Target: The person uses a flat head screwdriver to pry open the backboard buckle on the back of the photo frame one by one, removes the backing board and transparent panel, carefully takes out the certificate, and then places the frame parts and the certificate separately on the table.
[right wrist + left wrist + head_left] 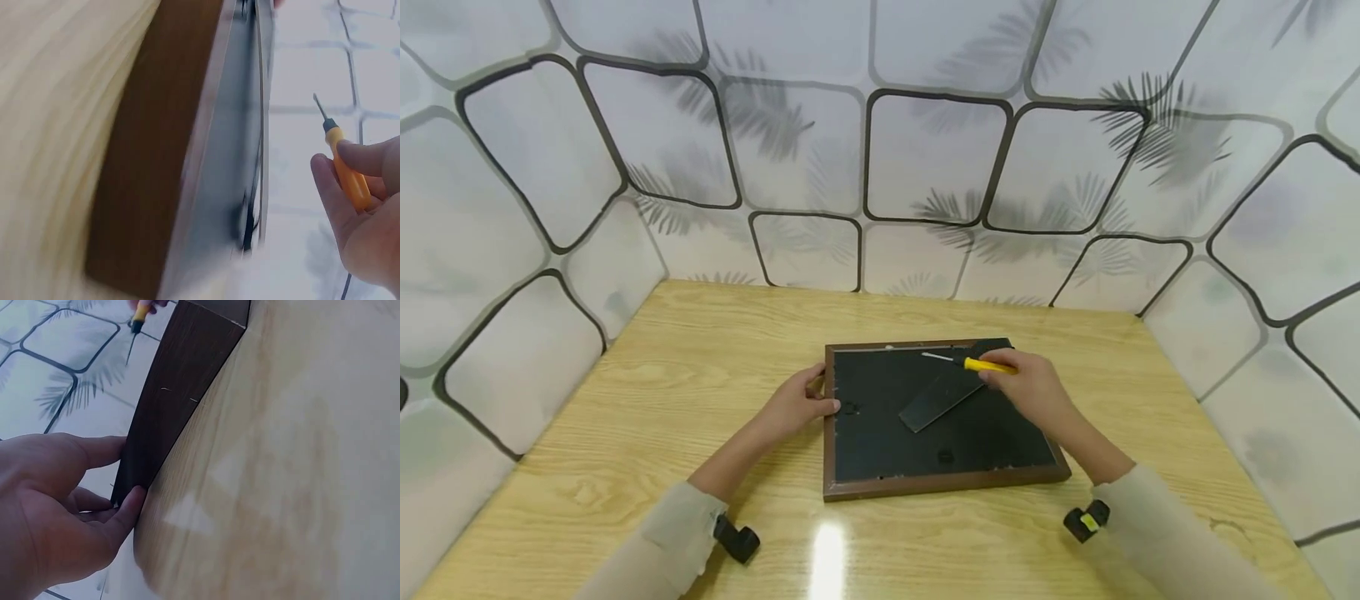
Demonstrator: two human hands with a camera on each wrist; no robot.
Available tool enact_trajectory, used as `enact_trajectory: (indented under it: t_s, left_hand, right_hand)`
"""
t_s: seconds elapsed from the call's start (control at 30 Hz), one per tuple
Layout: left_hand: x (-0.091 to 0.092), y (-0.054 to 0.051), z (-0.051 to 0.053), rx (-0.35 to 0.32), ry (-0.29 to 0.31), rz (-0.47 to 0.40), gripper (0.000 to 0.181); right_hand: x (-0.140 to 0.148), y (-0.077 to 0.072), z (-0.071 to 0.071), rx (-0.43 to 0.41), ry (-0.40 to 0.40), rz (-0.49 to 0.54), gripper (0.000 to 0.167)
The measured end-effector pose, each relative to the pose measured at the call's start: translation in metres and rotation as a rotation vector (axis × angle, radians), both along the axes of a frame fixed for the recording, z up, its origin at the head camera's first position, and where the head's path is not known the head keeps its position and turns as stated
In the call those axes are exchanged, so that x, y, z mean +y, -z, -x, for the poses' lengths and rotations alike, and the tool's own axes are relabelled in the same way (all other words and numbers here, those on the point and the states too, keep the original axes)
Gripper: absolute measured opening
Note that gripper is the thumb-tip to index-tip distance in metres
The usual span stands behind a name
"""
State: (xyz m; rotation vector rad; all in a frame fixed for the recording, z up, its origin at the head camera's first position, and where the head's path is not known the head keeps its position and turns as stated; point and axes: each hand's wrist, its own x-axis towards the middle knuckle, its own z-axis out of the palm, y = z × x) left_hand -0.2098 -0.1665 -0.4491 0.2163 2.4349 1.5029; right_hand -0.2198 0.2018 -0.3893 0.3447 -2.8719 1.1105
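A brown frame [947, 481] lies on the table with its black backing [872, 450] facing up and a dark stand flap [936, 404] slanting across it. My left hand [797, 404] grips the frame's left edge, thumb on top. In the left wrist view, the left hand [56, 506] holds the frame's brown side [169, 394]. My right hand [1033, 387] holds a yellow screwdriver [988, 365] above the upper right of the backing, its tip pointing left. In the right wrist view, the right hand [369, 212] pinches the screwdriver's handle [347, 169], clear of the frame.
The light wooden table [700, 358] extends around the frame. Patterned wall covering [805, 150] stands behind it and at both sides. Each wrist wears a small black camera, one on the left sleeve [737, 540] and one on the right [1086, 521].
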Motion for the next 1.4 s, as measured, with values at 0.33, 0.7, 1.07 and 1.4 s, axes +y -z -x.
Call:
enact_trajectory:
  t_s: [0.33, 0.7, 1.07, 1.4]
  left_hand:
    - [0.002, -0.006, 0.006, -0.024, 0.050, -0.040, 0.076]
    - [0.000, -0.009, 0.008, -0.042, 0.060, -0.019, 0.075]
    - [-0.005, -0.009, 0.007, -0.065, 0.069, -0.018, 0.076]
    - [-0.002, -0.009, 0.007, -0.054, 0.071, -0.033, 0.075]
  right_hand:
    - [0.101, -0.009, -0.036, -0.003, 0.240, -0.013, 0.042]
    - [0.179, 0.002, -0.083, 0.034, 0.426, -0.218, 0.049]
    - [0.228, 0.024, -0.110, -0.030, 0.532, -0.314, 0.043]
    - [0.236, 0.031, -0.122, -0.132, 0.504, -0.376, 0.047]
